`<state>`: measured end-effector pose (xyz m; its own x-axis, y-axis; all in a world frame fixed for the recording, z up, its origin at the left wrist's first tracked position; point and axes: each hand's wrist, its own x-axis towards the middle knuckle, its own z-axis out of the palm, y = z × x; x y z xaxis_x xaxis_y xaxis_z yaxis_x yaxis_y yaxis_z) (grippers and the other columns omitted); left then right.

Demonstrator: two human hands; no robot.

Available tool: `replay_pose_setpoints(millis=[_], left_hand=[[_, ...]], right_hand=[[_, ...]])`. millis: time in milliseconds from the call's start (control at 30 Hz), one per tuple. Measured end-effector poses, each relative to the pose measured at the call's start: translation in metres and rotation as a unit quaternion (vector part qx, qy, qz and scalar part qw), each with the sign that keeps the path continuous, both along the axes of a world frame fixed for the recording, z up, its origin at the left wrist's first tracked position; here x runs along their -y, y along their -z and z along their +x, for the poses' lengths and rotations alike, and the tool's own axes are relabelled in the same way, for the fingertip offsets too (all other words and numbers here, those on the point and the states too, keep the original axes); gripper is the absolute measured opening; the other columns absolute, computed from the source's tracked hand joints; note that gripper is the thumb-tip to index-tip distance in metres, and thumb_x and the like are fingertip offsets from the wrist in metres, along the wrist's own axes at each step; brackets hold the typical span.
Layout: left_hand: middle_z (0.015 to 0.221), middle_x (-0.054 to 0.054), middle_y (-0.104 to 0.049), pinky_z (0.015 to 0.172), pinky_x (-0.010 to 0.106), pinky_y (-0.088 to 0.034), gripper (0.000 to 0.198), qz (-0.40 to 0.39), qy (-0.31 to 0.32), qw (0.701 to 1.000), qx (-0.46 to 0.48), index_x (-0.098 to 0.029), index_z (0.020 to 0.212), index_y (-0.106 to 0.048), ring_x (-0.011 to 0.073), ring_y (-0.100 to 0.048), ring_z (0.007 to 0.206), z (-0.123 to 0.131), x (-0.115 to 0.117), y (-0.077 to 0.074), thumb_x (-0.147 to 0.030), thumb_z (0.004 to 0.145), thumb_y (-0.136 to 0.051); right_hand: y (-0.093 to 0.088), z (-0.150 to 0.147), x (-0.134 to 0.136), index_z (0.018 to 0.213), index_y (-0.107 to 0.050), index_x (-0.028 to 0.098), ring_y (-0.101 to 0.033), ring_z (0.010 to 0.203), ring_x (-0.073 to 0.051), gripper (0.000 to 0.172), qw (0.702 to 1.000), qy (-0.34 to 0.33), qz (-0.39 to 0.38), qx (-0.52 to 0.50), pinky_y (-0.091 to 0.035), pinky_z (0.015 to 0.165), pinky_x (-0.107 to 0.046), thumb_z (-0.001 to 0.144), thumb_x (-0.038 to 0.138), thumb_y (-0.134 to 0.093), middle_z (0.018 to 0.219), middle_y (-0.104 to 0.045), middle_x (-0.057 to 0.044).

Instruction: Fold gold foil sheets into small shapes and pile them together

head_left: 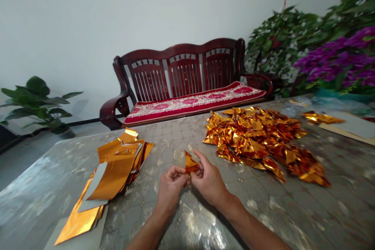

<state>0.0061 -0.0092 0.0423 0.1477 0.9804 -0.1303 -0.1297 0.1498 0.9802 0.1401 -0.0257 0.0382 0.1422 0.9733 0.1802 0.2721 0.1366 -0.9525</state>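
A small folded piece of gold foil paper [191,163] is held up over the table between both hands. My left hand [172,183] pinches its lower left edge with thumb and fingers. On the other side, my right hand [208,178] grips the paper between thumb and curled fingers, its index finger stretched out past it. To the left lies a loose stack of flat gold foil sheets [113,177] with grey backs, some curled. Right of the hands spreads a heap of folded gold foil pieces [249,134]. The fingers partly hide the lower part of the held piece.
The table [164,226] has a shiny patterned cover. One folded gold piece [322,118] lies near a pale board [351,127] at right. Purple flowers [342,60] stand behind it. A wooden bench [181,68] with a red cushion [193,103] is beyond the far edge.
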Motion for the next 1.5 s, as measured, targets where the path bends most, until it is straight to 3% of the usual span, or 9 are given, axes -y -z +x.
replay_pose_setpoints(millis=[133,267,467,667,800,967,1200,1300,1500], left_hand=[[0.056,-0.001,-0.065,0.055,0.020,-0.045,0.021,-0.009,0.005,1.000,0.007,-0.015,0.071,-0.060,0.0094,-0.058,0.052,0.000,0.000,-0.004,-0.026,0.062,-0.075],[0.062,-0.002,-0.067,0.057,0.020,-0.045,0.025,0.001,-0.001,1.000,0.000,-0.016,0.074,-0.059,0.0102,-0.060,0.056,0.002,-0.002,0.004,-0.028,0.061,-0.077],[0.073,0.001,-0.068,0.066,0.024,-0.045,0.017,0.104,0.024,0.991,-0.082,-0.018,0.078,-0.063,0.0139,-0.060,0.067,0.000,-0.003,0.017,-0.033,0.074,-0.069],[0.094,0.005,-0.069,0.089,0.032,-0.044,0.010,0.246,-0.041,0.949,-0.193,-0.020,0.084,-0.068,0.0219,-0.061,0.095,-0.004,0.001,0.003,-0.026,0.077,-0.066],[0.089,0.004,-0.068,0.085,0.031,-0.046,0.012,0.248,-0.074,0.945,-0.200,-0.020,0.087,-0.068,0.0206,-0.062,0.089,-0.005,0.003,-0.001,-0.031,0.082,-0.065],[0.084,0.003,-0.070,0.079,0.028,-0.047,0.014,0.221,-0.060,0.955,-0.190,-0.019,0.086,-0.069,0.0191,-0.063,0.082,-0.006,0.002,0.004,-0.031,0.085,-0.062],[0.080,0.002,-0.070,0.074,0.026,-0.046,0.012,0.246,-0.051,0.947,-0.201,-0.020,0.084,-0.069,0.0174,-0.062,0.077,-0.006,0.002,0.007,-0.030,0.085,-0.062],[0.075,0.000,-0.067,0.071,0.025,-0.045,0.011,0.274,-0.050,0.935,-0.219,-0.021,0.081,-0.069,0.0162,-0.059,0.072,-0.006,0.003,0.006,-0.029,0.084,-0.063],[0.074,0.001,-0.067,0.070,0.026,-0.045,0.007,0.322,-0.047,0.913,-0.245,-0.023,0.077,-0.068,0.0170,-0.060,0.073,-0.006,0.006,0.001,-0.026,0.082,-0.064]], right_hand=[[0.002,0.009,-0.002,0.135,-0.049,0.014,-0.062,0.062,-0.013,0.066,0.995,-0.042,-0.020,-0.088,-0.049,0.057,-0.024,0.070,0.013,-0.056,0.079,-0.068,-0.001],[-0.002,0.021,-0.002,0.127,-0.053,0.016,-0.063,0.068,-0.014,0.055,0.985,-0.058,-0.030,-0.158,-0.049,0.061,-0.025,0.073,0.022,-0.061,0.093,-0.068,-0.004],[-0.005,0.019,0.000,0.105,-0.064,0.018,-0.064,0.072,-0.016,0.027,0.998,0.027,0.026,-0.045,-0.050,0.067,-0.027,0.079,0.026,-0.061,0.087,-0.070,-0.004],[-0.002,0.009,0.008,0.099,-0.067,0.020,-0.063,0.071,-0.014,0.019,0.989,0.058,0.116,0.070,-0.050,0.069,-0.026,0.082,0.017,-0.058,0.087,-0.071,-0.003],[0.000,0.006,0.012,0.104,-0.066,0.021,-0.065,0.078,-0.016,0.022,0.980,0.052,0.153,0.113,-0.052,0.074,-0.028,0.085,0.015,-0.057,0.091,-0.071,-0.004],[0.000,0.005,0.012,0.118,-0.063,0.023,-0.066,0.085,-0.018,0.035,0.975,0.041,0.163,0.144,-0.053,0.078,-0.030,0.085,0.013,-0.057,0.097,-0.070,-0.005],[-0.005,0.008,0.012,0.103,-0.072,0.025,-0.061,0.093,-0.020,0.024,0.958,0.024,0.232,0.165,-0.050,0.082,-0.033,0.088,0.014,-0.055,0.096,-0.067,-0.006],[-0.008,0.010,0.012,0.096,-0.073,0.024,-0.062,0.091,-0.020,0.020,0.964,0.006,0.229,0.135,-0.049,0.082,-0.034,0.091,0.018,-0.055,0.091,-0.069,-0.005],[-0.008,0.010,0.009,0.084,-0.070,0.023,-0.062,0.086,-0.019,0.011,0.968,0.031,0.213,0.131,-0.048,0.079,-0.032,0.089,0.020,-0.061,0.085,-0.068,-0.003]])
